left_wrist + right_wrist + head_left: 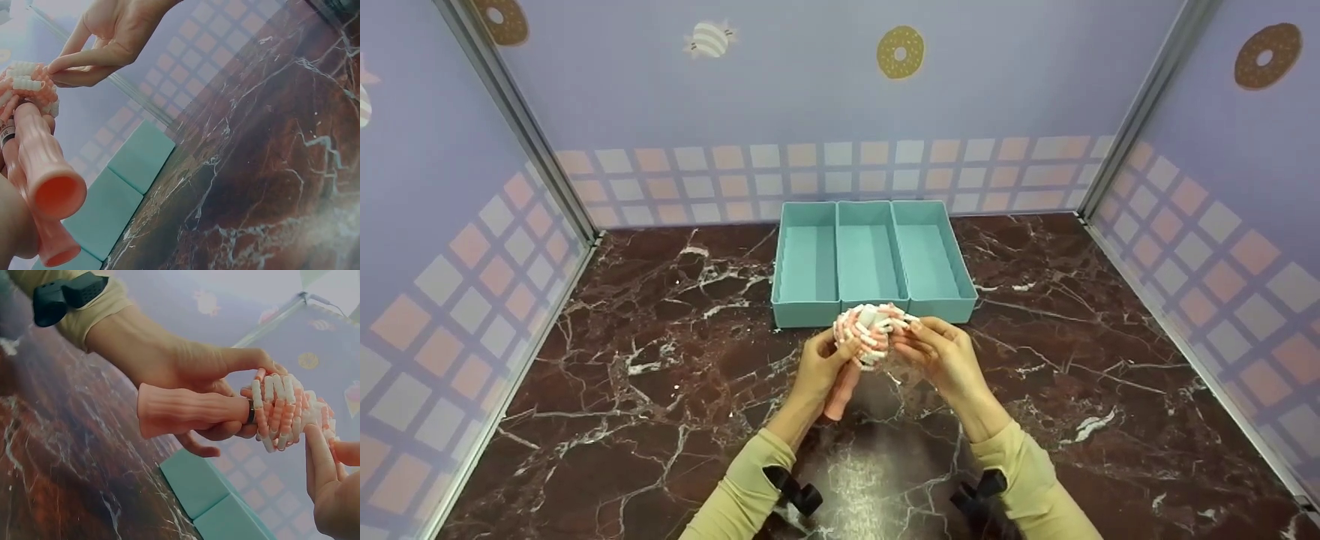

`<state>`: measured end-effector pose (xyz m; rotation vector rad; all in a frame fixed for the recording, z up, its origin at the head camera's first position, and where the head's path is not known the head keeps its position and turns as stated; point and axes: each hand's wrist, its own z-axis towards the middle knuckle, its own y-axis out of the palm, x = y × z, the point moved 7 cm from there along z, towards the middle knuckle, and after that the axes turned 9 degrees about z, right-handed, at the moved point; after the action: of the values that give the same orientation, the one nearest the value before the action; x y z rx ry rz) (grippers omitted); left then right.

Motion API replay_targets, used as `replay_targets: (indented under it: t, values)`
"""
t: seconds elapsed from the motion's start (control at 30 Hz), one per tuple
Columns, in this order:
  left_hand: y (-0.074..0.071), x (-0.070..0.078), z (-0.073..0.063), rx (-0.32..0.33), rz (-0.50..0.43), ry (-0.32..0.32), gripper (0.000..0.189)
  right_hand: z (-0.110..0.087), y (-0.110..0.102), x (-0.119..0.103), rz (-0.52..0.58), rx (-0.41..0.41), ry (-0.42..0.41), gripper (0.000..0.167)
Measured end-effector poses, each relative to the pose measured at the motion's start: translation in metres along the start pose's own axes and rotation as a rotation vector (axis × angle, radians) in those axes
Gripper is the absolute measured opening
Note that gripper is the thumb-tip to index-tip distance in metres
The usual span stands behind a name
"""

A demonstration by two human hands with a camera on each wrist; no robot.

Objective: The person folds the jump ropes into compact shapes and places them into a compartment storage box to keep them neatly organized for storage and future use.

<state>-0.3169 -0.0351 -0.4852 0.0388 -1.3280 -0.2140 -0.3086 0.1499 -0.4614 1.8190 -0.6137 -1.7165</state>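
Observation:
A beaded jump rope, its pink and white beads (872, 330) bunched in coils, is held up over the table in front of the tray. My left hand (820, 367) grips the bundle near the handles, thumb over the beads in the right wrist view. Two pink handles (48, 163) hang side by side below that hand, their hollow flared ends facing the left wrist camera. With thumb and fingers, my right hand (949, 356) pinches the beads on the right side of the coil. Its fingertips (315, 439) lie against the beads at the end away from the handle.
Behind the hands stands a teal tray (874, 313) with three compartments, close to the back wall. The dark marbled table (660, 375) is bounded by lilac panels (810, 90) on the left, back and right.

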Motion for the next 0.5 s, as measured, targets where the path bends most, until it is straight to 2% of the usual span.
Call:
replay_targets:
  t: [0.17,0.27,0.37,0.5]
  values:
    - [-0.004,-0.004,0.0,-0.004,-0.031,-0.035,0.046,0.003,0.004,0.003,0.002,-0.014,0.0,0.029]
    - [-0.006,-0.004,0.001,-0.009,-0.02,-0.053,0.045,0.004,0.007,0.002,-0.012,-0.026,0.004,0.026]
    - [-0.008,-0.001,0.003,-0.025,-0.012,-0.058,0.053,0.006,0.009,-0.003,-0.046,-0.047,0.003,0.023]
    - [-0.009,0.003,0.004,-0.066,0.001,-0.048,0.069,0.008,0.012,-0.012,-0.144,-0.077,-0.011,0.019]
